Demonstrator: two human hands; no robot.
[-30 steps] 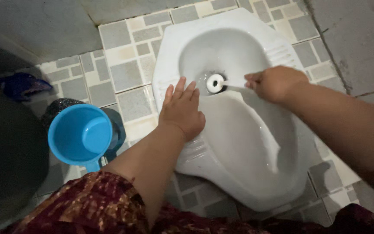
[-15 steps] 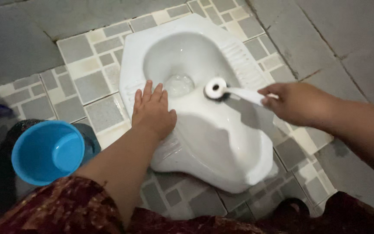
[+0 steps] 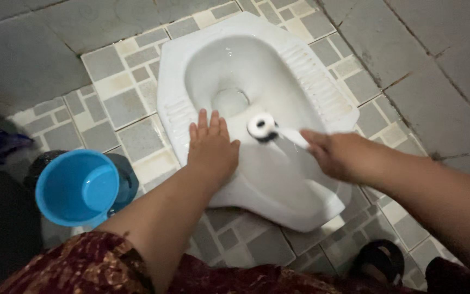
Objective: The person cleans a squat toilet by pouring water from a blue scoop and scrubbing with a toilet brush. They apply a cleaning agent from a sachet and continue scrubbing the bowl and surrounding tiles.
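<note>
Right hand [image 3: 337, 155] is closed around the white handle of a brush [image 3: 270, 130], whose round white head with a dark centre sits against the inner slope of the squat pan [image 3: 311, 81], just below the drain hole [image 3: 229, 102]. Left hand [image 3: 211, 147] grips nothing; it lies flat, fingers spread, pressed on the pan's left rim beside the ribbed footrest. Seen from above, the pan is white glazed ceramic, smooth and shiny with wet patches, shaped like a long scoop with a deep bowl at the far end and raised, grooved foot strips on either side. Around the pan, the floor [image 3: 131, 139] is a mosaic of grey and cream square tiles that look matte and slightly rough, giving way to plain grey slabs farther out. Left of the pan stands a bright blue plastic dipper [image 3: 77, 188], round and smooth, resting on a darker container. A dark sandal [image 3: 379, 260] shows near the pan's close edge, and patterned dark red cloth [image 3: 93, 261] fills the bottom. Likely risks: the bracing palm could slide on the wet glaze and tip the person forward; hard strokes could flick dirty water onto skin or cloth; the blurred brush suggests fast motion, so the handle might slip.
</note>
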